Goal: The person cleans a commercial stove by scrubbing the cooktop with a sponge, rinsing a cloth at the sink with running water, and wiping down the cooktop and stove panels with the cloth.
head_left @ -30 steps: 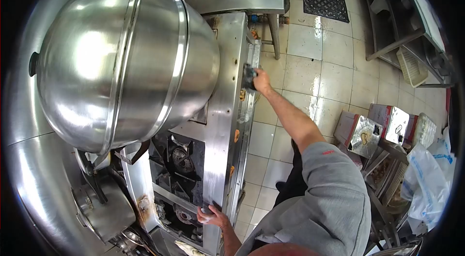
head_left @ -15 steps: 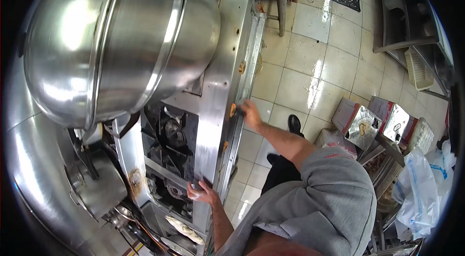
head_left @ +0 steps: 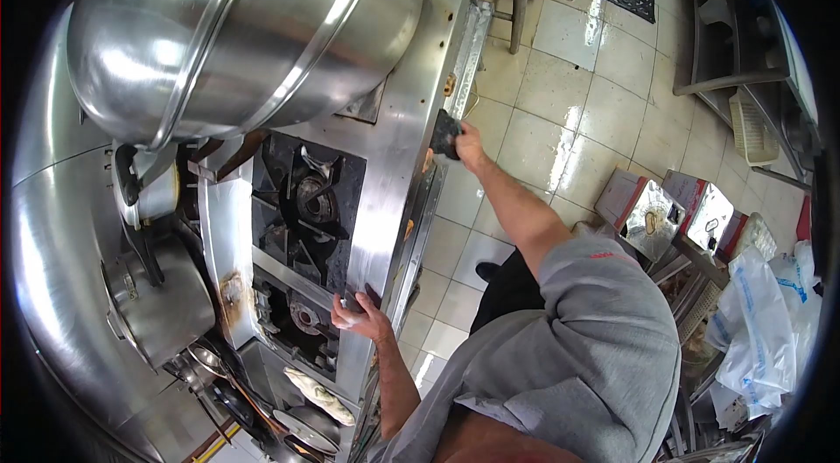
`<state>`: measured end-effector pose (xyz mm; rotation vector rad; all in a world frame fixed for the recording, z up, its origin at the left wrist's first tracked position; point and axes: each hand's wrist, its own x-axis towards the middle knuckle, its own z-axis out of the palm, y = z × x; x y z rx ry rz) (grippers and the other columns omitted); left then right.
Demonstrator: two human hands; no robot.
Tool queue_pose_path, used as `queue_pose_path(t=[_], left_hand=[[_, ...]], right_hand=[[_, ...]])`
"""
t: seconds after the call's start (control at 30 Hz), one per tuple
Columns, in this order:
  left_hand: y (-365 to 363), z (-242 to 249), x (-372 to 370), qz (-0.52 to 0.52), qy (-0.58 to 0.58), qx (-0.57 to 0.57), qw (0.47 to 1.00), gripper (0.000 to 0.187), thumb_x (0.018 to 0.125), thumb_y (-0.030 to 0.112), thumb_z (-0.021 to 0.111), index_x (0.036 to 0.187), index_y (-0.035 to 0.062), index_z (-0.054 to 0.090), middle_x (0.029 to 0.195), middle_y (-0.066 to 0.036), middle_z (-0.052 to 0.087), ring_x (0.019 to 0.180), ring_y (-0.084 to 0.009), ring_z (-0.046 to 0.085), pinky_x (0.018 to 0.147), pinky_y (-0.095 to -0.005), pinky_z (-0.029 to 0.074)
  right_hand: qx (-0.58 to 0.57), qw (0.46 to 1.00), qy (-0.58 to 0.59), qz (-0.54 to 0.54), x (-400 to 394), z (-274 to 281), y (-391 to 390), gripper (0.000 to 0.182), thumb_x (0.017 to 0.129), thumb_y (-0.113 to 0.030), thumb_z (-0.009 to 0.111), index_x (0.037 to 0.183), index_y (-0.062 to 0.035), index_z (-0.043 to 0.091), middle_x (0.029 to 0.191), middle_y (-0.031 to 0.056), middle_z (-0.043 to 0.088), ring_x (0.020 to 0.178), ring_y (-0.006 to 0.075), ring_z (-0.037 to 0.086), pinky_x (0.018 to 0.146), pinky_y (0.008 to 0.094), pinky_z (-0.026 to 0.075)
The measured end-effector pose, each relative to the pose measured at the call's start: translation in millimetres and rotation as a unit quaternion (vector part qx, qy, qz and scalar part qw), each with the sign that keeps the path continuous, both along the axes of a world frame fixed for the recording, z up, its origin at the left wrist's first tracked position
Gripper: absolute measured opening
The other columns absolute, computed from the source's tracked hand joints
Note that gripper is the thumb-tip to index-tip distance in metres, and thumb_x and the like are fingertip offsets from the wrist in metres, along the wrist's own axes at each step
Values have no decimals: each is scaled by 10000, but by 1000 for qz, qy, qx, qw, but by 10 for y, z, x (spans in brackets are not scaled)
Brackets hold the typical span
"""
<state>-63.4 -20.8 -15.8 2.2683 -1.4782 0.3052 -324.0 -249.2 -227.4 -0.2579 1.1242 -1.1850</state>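
My right hand point(head_left: 470, 146) is closed on a dark cloth-like thing point(head_left: 447, 134), held against the front of the steel stove point(head_left: 378, 218) by its orange-brown knobs. Its exact kind does not show. My left hand point(head_left: 366, 321) is over the stove's front edge, near the lower burner point(head_left: 306, 316), its fingers curled round a small white object point(head_left: 351, 305) too small to name. The upper burner point(head_left: 313, 199) has a black grate, and no flame shows on either.
A huge steel vessel point(head_left: 254, 34) stands over the stove's far end. Behind the burners are a lidded pot point(head_left: 162, 301) and several pans. A folded cloth point(head_left: 319, 395) lies beside the lower burner. Metal tins point(head_left: 652, 216) and plastic bags point(head_left: 752, 323) stand behind me on the right.
My right hand has moved up along the stove front, and the dark thing in it now shows clearly. My left hand stays near the front edge. The whole view has shifted slightly.
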Motion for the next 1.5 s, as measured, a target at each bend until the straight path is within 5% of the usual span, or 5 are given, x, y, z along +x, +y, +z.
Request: queue_pose_path(t=[0.13,0.57,1.03,1.2,1.5], left_hand=[[10,-20,51,-14,9,-13,1000,530,853,388,535,1192,-6,434,1091,-223,393,1016,-358,375,868,-470,319],[100,15,85,-103,125,-46,986,495,876,291,528,1237,-12,375,1142,-190,345,1026,-291,348,891,-408,302],[1160,50,906,-261,146,-38,954,539,794,149,606,1239,-12,348,1169,-188,283,1070,-299,333,901,-432,344],[1558,31,1421,-180,142,-22,973,526,806,190,600,1232,-10,365,1164,-185,276,1070,-303,331,896,-453,359],[1453,-6,1398,-145,84,-2,986,564,777,219,607,1233,-14,373,1124,-213,318,1036,-347,329,886,-485,308]], right_hand=[[-111,929,347,71,603,22,748,365,597,118,440,908,14,602,878,183,597,843,304,580,761,349,462],[-105,974,160,-123,91,235,626,257,768,49,566,1006,-44,595,817,18,616,707,100,552,621,242,456],[-357,821,395,207,1362,652,1780,309,613,64,519,880,-35,638,814,174,599,818,327,582,742,359,475],[-96,973,204,57,994,781,1428,272,663,52,537,916,-15,615,810,148,629,720,227,613,644,321,484],[-42,898,437,32,2479,140,2757,305,633,30,497,925,37,585,894,250,577,870,406,554,781,430,450]])
